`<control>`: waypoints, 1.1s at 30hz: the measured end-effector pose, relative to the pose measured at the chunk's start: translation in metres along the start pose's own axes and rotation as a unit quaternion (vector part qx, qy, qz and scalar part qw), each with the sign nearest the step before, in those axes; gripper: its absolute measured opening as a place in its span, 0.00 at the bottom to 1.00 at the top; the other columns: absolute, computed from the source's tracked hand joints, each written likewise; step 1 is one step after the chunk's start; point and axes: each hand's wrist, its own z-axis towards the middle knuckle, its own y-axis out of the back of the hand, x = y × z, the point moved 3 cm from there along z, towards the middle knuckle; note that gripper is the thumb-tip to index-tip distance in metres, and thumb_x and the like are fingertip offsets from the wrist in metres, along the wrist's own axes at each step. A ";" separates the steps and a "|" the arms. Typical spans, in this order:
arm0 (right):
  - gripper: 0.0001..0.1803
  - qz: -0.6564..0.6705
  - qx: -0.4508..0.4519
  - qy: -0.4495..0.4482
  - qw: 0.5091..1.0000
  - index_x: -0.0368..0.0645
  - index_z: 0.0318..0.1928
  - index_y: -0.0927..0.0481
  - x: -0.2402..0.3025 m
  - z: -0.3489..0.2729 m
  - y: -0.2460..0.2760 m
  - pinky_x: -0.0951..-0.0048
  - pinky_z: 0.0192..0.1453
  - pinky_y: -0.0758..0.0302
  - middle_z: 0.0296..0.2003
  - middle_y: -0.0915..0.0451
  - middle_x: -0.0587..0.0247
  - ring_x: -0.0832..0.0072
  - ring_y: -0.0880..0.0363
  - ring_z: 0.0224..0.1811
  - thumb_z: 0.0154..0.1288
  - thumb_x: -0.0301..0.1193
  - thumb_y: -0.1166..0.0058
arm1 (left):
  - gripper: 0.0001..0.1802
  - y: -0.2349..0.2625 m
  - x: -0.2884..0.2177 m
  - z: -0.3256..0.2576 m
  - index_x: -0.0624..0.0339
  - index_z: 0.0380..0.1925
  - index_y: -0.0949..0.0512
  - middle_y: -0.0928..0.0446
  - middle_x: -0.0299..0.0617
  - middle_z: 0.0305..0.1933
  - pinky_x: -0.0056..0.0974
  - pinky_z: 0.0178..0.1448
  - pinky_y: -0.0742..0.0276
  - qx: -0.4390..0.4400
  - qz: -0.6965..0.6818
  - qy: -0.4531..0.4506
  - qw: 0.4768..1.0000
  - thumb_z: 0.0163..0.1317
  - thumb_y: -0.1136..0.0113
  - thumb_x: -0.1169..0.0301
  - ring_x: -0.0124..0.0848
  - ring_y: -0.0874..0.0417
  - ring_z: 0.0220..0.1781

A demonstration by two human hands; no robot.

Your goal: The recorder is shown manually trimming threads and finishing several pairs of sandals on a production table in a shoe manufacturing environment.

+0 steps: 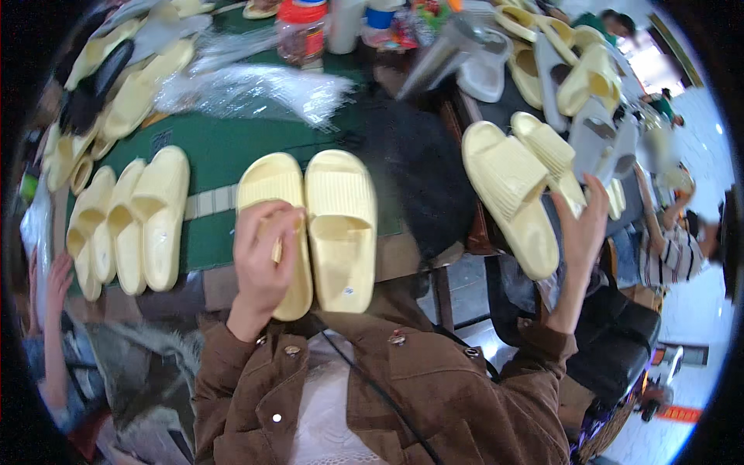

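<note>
A pair of pale yellow slippers lies side by side in front of me, toes away: a left slipper [270, 177] and a right slipper [341, 232]. My left hand [266, 260] is over the left one, its fingers curled and pinched together; what they hold, if anything, I cannot make out. Off to the right, my right hand [581, 225] has thumb and fingers around the heel end of a yellow slipper [545, 146]. Another yellow slipper [508, 186] with a ribbed strap overlaps it on the near side, tilted.
More yellow slippers [159, 217] stand in a row at the left of the green table mat [213, 139]. Clear plastic bags [256, 89] and a red-lidded jar [301, 35] lie beyond. Grey slippers [486, 66] are piled back right. Another person's hand [59, 280] is at far left.
</note>
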 end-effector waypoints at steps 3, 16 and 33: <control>0.36 0.106 0.138 -0.150 0.973 0.35 0.63 0.32 -0.021 0.002 -0.013 0.64 0.64 0.33 0.58 0.28 0.47 0.56 0.28 0.60 0.56 0.38 0.35 | 0.15 0.013 -0.011 -0.028 0.61 0.41 0.19 0.26 0.47 0.43 0.42 0.52 0.27 0.054 0.025 0.003 0.998 0.52 0.41 0.82 0.45 0.24 0.47; 0.10 0.147 0.146 -0.026 0.978 0.33 0.41 0.26 -0.022 0.021 -0.065 0.69 0.33 0.37 0.27 0.32 0.62 0.74 0.39 0.26 0.65 0.29 0.47 | 0.31 -0.046 -0.001 -0.037 0.63 0.57 0.31 0.36 0.62 0.53 0.55 0.63 0.36 0.131 0.118 0.049 0.983 0.56 0.36 0.60 0.58 0.33 0.57; 0.19 0.620 0.382 0.058 0.683 0.32 0.52 0.23 0.214 -0.034 -0.024 0.73 0.53 0.26 0.47 0.19 0.56 0.74 0.22 0.50 0.61 0.26 0.42 | 0.22 0.181 0.201 -0.055 0.57 0.50 0.23 0.26 0.51 0.50 0.48 0.53 0.27 0.026 0.470 0.185 0.863 0.52 0.47 0.78 0.49 0.23 0.48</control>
